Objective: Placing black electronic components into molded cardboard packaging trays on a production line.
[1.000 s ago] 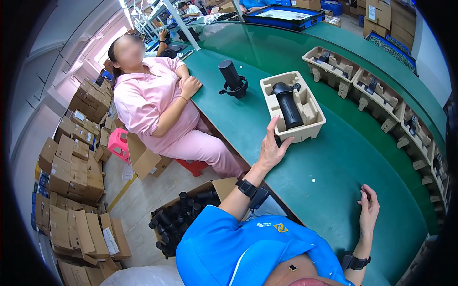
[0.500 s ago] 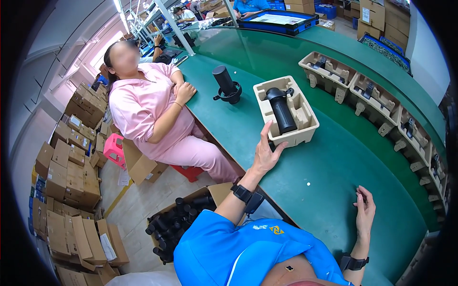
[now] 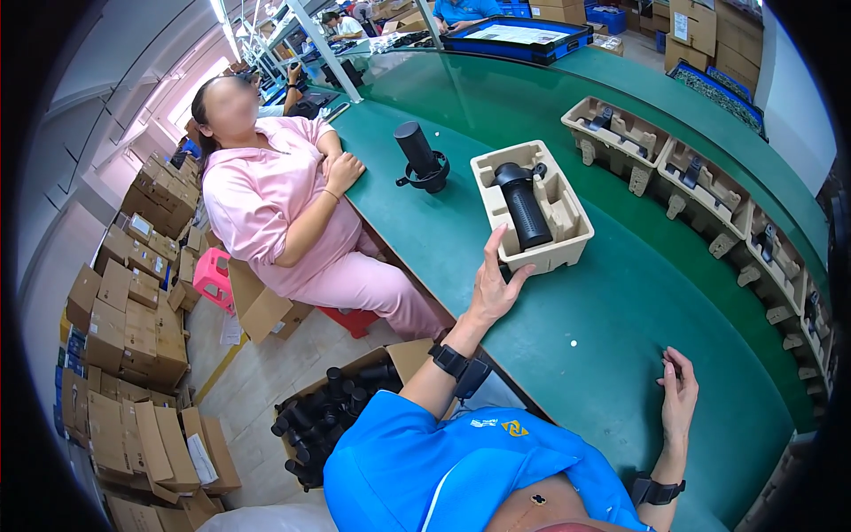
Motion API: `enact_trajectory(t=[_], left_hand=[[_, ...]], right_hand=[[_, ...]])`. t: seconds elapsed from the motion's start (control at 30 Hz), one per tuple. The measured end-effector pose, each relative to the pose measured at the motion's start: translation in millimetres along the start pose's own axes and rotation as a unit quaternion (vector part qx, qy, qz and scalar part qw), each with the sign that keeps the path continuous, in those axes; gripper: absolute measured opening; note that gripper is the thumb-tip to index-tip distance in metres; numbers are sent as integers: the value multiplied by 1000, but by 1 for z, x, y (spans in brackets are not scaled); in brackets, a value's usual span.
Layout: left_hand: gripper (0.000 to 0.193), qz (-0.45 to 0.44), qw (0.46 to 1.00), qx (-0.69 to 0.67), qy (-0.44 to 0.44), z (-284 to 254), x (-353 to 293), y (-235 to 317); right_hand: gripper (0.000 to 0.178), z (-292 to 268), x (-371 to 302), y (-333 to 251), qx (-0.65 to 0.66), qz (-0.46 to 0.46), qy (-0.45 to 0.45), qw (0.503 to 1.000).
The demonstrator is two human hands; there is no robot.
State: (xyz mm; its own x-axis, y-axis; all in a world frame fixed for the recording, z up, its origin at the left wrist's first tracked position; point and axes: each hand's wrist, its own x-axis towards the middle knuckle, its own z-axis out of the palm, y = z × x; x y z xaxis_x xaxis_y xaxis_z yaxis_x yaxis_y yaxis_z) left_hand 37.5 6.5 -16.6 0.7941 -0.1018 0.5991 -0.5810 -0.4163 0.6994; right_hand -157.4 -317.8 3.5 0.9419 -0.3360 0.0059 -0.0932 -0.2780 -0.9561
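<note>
My left hand point(image 3: 496, 288) rests against the near end of a beige moulded pulp tray point(image 3: 567, 251), its index finger and thumb spread along the tray's wall. Lying in the tray is a black ribbed cylinder point(image 3: 526, 213) with a wider cap end pointing away from me. A small black round part sits beside that cap. On the right, my right hand point(image 3: 678, 395) lies sideways on the green table point(image 3: 620, 301), fingers loosely stretched and nothing in them. Farther left stands another black cylindrical device point(image 3: 417, 151), upright with a black ring-shaped strap around its base.
Several pulp trays point(image 3: 700, 182) with black parts line the green belt at right. A person in pink point(image 3: 275, 195) sits at left, arms on the table edge. Below is a carton of black parts point(image 3: 328, 417). Blue bins point(image 3: 523, 40) stand at the back.
The row of trays on the belt has shifted slightly to the right and toward me. Both my hands, the near tray and the upright device have stayed in place.
</note>
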Motion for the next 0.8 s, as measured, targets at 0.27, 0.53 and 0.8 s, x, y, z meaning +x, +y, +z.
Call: enact_trajectory(t=[0.27, 0.53, 0.8], left_hand=[[82, 8, 1000, 14, 15, -2, 6, 5], [81, -4, 1000, -25, -4, -9, 6, 1], [83, -7, 999, -32, -10, -8, 7, -6]], right_hand=[[33, 4, 5, 2, 4, -1, 4, 1000], [32, 2, 9, 5, -4, 15, 36, 999], [32, 5, 12, 4, -9, 22, 38, 999]])
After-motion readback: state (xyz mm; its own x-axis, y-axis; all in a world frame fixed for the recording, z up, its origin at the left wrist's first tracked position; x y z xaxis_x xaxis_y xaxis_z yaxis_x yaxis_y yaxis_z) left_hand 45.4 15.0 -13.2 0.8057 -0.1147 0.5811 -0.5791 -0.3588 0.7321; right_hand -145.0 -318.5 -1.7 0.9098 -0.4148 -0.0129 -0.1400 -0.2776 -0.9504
